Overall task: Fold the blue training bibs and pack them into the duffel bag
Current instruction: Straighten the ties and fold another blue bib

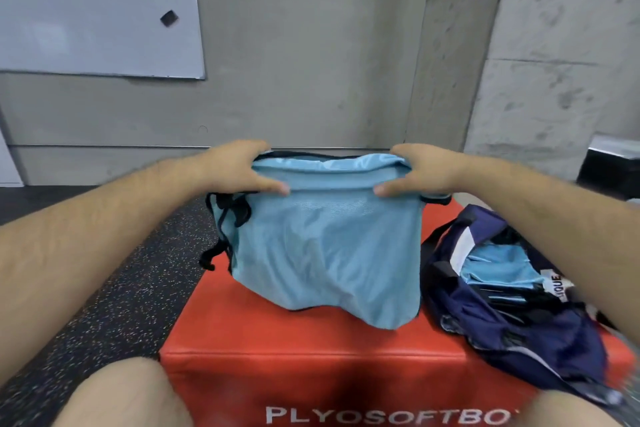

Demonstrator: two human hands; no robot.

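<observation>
A light blue mesh training bib (325,246) with black trim hangs in front of me over a red foam box (277,357). My left hand (239,166) grips its upper left corner and my right hand (419,168) grips its upper right corner, both pinching a folded top edge. The bib's lower edge rests on the box top. To the right on the box lies a navy duffel bag (512,315), open, with folded light blue bibs (498,263) visible inside.
The box front reads PLYOSOFTBOX. Dark speckled rubber floor (121,288) lies to the left. A concrete wall stands behind with a whiteboard (97,7) at the upper left. A black box (609,166) sits at the far right. My knees show at the bottom.
</observation>
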